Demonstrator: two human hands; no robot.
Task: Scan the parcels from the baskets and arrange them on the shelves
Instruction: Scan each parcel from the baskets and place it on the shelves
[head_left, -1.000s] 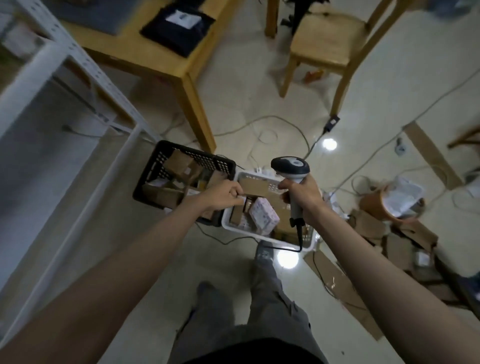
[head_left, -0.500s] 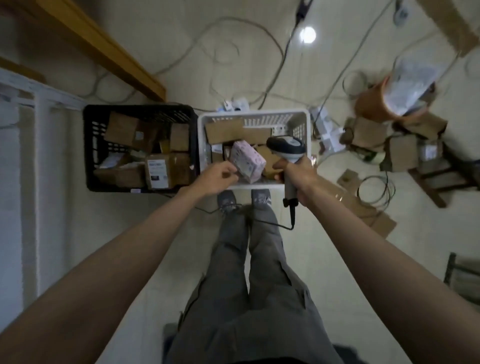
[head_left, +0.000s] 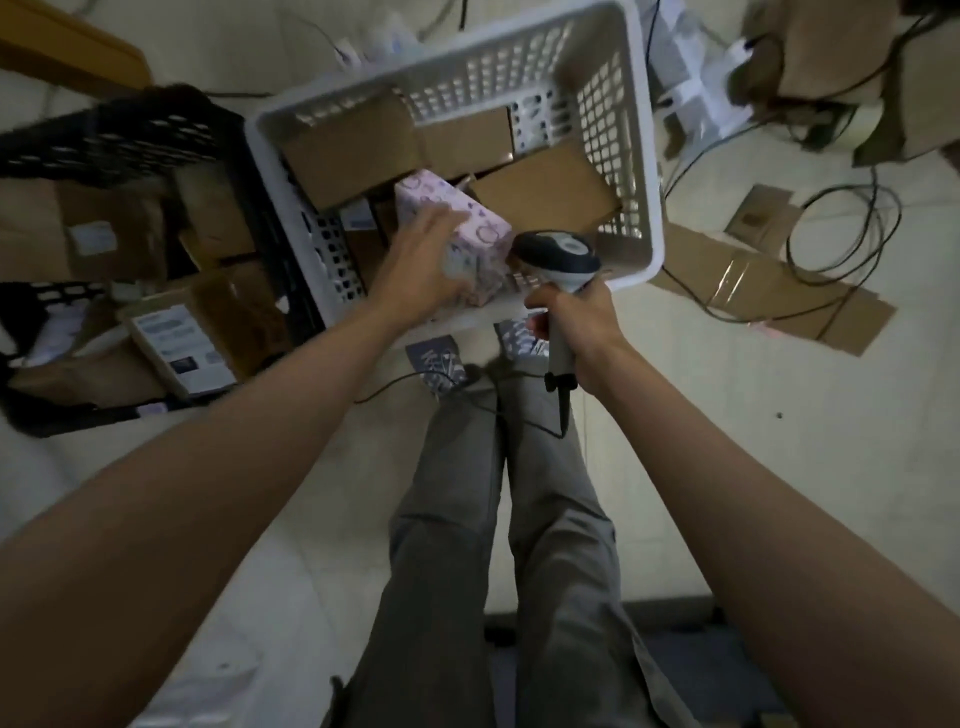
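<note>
Looking straight down at the floor here, so:

left hand: left hand is laid over the pink patterned parcel, fingers fairly straight and spread on its top and side. Touching it for sure; can't tell if there's a proper grip.
right hand: right hand is wrapped tight round the handle of the barcode scanner, with the scanner head right beside the pink parcel.
pink parcel: sits in the white basket, near the front rim, on top of brown cardboard boxes.
black basket: black basket is touching the white one on its left side, packed with more cardboard parcels; 1 labelled box lies face-up near its front.
floor: flattened cardboard and a coil of black cable to the right of the white basket.
person: grey trousers and patterned shoes just behind the basket.
</note>
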